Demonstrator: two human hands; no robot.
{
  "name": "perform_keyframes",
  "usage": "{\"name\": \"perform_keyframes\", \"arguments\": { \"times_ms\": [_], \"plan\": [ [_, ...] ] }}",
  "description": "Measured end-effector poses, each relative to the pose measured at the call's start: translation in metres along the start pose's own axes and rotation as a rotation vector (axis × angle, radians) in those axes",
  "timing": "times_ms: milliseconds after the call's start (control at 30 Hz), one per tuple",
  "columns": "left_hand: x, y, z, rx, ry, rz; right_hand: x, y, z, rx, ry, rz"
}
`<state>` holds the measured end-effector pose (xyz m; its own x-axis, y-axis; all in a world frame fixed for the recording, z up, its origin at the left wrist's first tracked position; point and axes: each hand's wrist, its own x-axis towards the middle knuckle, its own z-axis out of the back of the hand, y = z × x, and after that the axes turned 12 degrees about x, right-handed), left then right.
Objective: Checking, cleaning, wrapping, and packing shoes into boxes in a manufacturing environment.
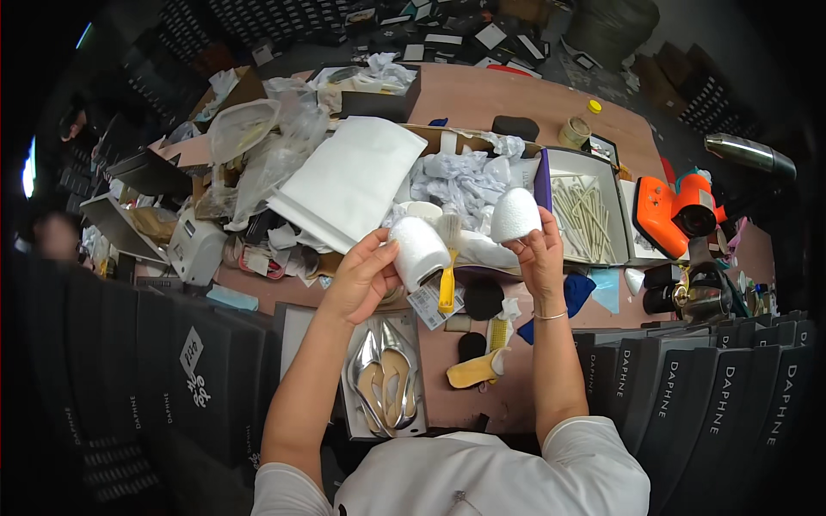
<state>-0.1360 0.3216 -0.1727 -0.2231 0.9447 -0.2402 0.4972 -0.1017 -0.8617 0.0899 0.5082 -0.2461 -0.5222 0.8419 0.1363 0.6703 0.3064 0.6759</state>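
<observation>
White shell [416, 248], dome-shaped, grainy like foam, gripped between thumb and fingers of the left hand [366, 273]; matching rounded shell [515, 213] pinched in the right hand [542, 256]. Both held up over the middle of the table [509, 391]. Pinkish-brown top, seriously cluttered, with dark boxes [228, 383] stacked by both near corners and more scattered boxes [492, 36] on the dim floor [589, 90] past the far edge. Container-wise: mid-table carton [542, 182] stuffed with crumpled white paper [469, 182], shallow white box [594, 160] of thin pale sticks [583, 222] toward the right edge, open shoebox [351, 421] with pointy, shiny silver shoes [368, 368] at the near edge.
</observation>
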Motion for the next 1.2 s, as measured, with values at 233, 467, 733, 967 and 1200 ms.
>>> {"name": "perform_keyframes", "arguments": {
  "times_ms": [233, 467, 733, 967, 1200],
  "plan": [
    [-0.05, 0.01, 0.0, -0.01, 0.037, -0.012, -0.079, 0.001, -0.052, 0.055, 0.02, -0.069],
    [-0.082, 0.046, 0.012, 0.026, 0.02, 0.033, -0.145, -0.022, -0.053, 0.133, -0.005, -0.2],
    [-0.126, 0.085, 0.014, -0.054, -0.024, 0.152, -0.178, -0.038, -0.052, 0.052, -0.029, -0.286],
    [-0.17, 0.137, 0.018, -0.147, -0.139, 0.275, -0.207, -0.051, -0.053, -0.242, 0.109, -0.57],
    [-0.15, 0.123, 0.005, -0.107, -0.202, 0.246, -0.166, -0.036, -0.027, 0.031, -0.083, -0.434]
  ]
}}
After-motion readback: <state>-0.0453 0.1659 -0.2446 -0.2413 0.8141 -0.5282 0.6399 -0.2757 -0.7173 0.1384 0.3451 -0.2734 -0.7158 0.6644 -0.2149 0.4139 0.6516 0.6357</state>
